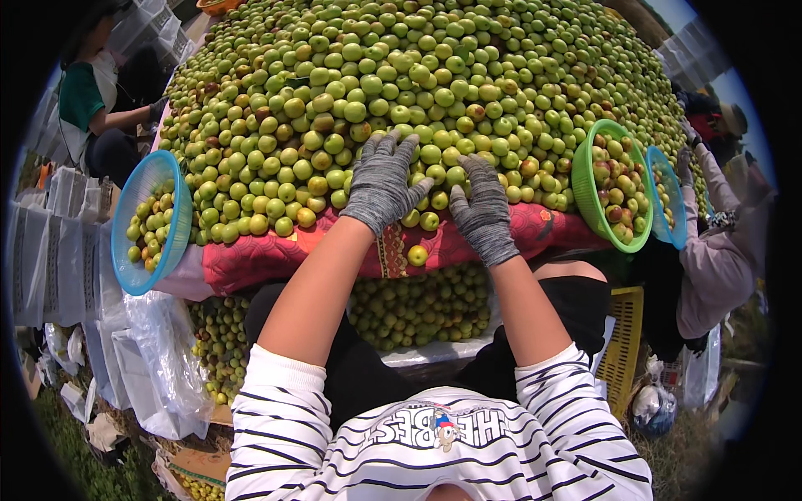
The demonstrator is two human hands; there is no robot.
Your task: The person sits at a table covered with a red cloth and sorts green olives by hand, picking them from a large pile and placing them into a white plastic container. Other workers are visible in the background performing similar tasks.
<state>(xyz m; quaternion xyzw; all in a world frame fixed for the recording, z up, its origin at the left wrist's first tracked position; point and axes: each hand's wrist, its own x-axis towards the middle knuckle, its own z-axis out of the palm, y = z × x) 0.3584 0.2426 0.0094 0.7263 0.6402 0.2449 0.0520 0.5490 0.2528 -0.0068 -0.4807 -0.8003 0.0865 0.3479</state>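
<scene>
A broad heap of small round green fruit, some blushed yellow or red-brown and looking like jujubes, covers the table in front of me. My left hand, in a grey knitted glove, rests on the near edge of the heap with its fingers stretched forward and thumb out to the right. Beside it, my right hand, gloved alike, lies on the fruit with fingers extended and apart. Several fruits sit between the two hands. One loose yellowish fruit lies on the red patterned cloth just below them.
A blue basket part-filled with fruit stands at the left; a green basket of redder fruit and another blue basket stand at the right. More fruit lies below the table edge. A yellow crate is lower right. People work on both sides.
</scene>
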